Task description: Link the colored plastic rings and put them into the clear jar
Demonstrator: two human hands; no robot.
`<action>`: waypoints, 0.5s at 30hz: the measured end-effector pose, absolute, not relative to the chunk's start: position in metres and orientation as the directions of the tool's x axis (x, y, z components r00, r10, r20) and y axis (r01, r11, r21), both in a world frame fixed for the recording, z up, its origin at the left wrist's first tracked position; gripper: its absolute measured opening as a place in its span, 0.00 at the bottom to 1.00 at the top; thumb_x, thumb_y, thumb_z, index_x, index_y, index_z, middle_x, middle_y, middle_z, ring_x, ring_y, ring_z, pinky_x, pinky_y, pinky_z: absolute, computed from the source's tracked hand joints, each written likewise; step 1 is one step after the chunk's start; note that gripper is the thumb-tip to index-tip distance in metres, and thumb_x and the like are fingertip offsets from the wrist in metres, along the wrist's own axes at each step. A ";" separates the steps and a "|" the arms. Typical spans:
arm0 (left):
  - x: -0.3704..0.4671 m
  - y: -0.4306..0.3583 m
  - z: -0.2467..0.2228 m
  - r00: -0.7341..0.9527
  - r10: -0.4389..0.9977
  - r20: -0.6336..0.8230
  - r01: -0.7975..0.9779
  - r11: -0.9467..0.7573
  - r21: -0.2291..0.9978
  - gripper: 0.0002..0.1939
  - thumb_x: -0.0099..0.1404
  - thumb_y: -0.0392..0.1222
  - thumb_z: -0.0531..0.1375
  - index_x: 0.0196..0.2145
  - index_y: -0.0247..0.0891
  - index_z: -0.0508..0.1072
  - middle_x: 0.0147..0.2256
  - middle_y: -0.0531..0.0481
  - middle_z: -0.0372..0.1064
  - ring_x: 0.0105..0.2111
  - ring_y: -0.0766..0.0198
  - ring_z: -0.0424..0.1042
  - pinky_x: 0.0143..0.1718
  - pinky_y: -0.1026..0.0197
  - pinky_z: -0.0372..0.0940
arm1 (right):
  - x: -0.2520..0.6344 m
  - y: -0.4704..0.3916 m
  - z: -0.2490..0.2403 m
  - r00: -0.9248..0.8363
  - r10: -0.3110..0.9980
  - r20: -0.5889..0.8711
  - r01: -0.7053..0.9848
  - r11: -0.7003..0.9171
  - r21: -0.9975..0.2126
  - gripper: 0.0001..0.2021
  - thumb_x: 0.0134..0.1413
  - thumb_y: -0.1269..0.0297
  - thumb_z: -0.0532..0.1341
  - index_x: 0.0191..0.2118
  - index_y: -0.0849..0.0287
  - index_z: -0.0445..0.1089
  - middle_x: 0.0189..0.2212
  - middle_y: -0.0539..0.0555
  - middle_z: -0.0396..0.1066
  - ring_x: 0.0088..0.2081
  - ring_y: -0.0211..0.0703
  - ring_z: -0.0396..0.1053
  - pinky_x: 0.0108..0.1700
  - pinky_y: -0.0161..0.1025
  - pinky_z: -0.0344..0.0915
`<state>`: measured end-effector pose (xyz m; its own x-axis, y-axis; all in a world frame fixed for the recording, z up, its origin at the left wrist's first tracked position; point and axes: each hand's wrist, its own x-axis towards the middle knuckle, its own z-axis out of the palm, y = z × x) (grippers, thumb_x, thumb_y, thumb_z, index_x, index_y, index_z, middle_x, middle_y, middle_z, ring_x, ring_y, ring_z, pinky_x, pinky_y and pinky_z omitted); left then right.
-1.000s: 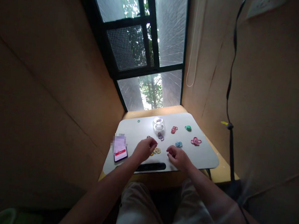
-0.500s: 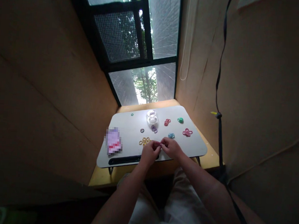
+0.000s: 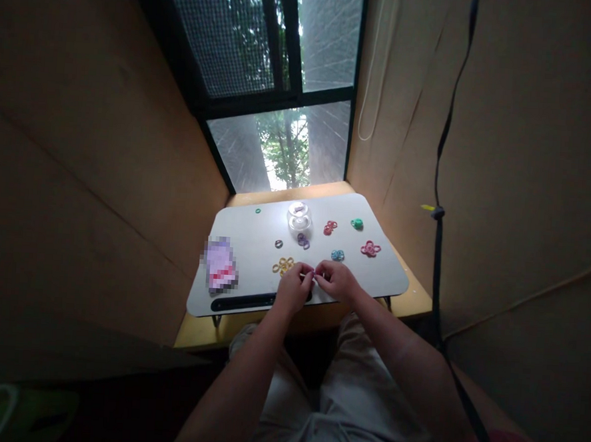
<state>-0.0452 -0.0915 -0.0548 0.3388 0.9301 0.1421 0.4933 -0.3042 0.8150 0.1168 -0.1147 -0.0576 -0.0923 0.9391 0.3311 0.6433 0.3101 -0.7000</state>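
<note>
Over the front of the white lap table (image 3: 248, 251), my left hand (image 3: 294, 287) and my right hand (image 3: 336, 281) meet with fingertips pinched. Something tiny, pale or purplish, shows between them, too small to name. Just left of my left hand lie yellow rings (image 3: 283, 265), like small hair ties, partly covered by it. Blue rings (image 3: 337, 255) sit behind my right hand. Farther back are piles of purple rings (image 3: 303, 241), red rings (image 3: 330, 228), green rings (image 3: 357, 223) and pink rings (image 3: 370, 248). A grey ring (image 3: 279, 244) and a green ring (image 3: 258, 211) lie singly.
A clear round jar (image 3: 299, 218) stands at the table's back middle. On the left lies a blurred purple packet (image 3: 220, 266). A black slot strip (image 3: 243, 302) runs along the front edge. To the right hangs a dark strap (image 3: 437, 276); a window rises behind.
The view has tipped downward, so the table sits higher in the picture. Both hands stay together in a pinch, with a small shift of the fingers. The ring piles lie as before.
</note>
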 end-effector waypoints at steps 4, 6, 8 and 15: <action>-0.045 -0.092 -0.057 0.340 0.928 0.154 0.450 -0.304 0.840 0.08 0.65 0.44 0.55 0.35 0.39 0.69 0.28 0.52 0.72 0.28 0.64 0.73 0.31 0.63 0.62 | 0.115 -0.113 -0.062 -0.070 0.926 0.372 0.651 0.325 -0.686 0.03 0.51 0.68 0.58 0.28 0.58 0.67 0.22 0.47 0.66 0.24 0.35 0.62 0.29 0.32 0.55; -0.046 -0.092 -0.058 0.340 0.928 0.152 0.433 -0.298 0.851 0.08 0.65 0.45 0.55 0.36 0.39 0.69 0.27 0.52 0.72 0.28 0.64 0.72 0.31 0.63 0.62 | 0.113 -0.113 -0.061 -0.048 0.923 0.382 0.667 0.315 -0.675 0.03 0.52 0.68 0.58 0.29 0.58 0.66 0.22 0.47 0.66 0.25 0.35 0.62 0.29 0.32 0.54; -0.047 -0.093 -0.057 0.346 0.926 0.153 0.432 -0.302 0.850 0.09 0.65 0.46 0.55 0.35 0.39 0.69 0.26 0.52 0.71 0.27 0.64 0.71 0.31 0.62 0.61 | 0.112 -0.115 -0.060 -0.033 0.925 0.379 0.690 0.296 -0.660 0.03 0.54 0.68 0.56 0.30 0.57 0.64 0.23 0.48 0.66 0.25 0.37 0.62 0.29 0.33 0.54; -0.048 -0.099 -0.054 0.404 0.891 0.209 0.490 -0.403 0.773 0.07 0.66 0.43 0.53 0.34 0.40 0.68 0.29 0.52 0.70 0.29 0.65 0.68 0.32 0.63 0.59 | 0.110 -0.117 -0.057 -0.022 0.930 0.368 0.774 0.249 -0.582 0.03 0.59 0.68 0.52 0.37 0.57 0.62 0.26 0.50 0.67 0.28 0.42 0.63 0.31 0.37 0.52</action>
<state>-0.0477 -0.0988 -0.0536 0.4041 0.8906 0.2087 0.4895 -0.4033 0.7732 0.1102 -0.1165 -0.0573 -0.0218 0.9296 0.3679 0.7741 0.2486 -0.5822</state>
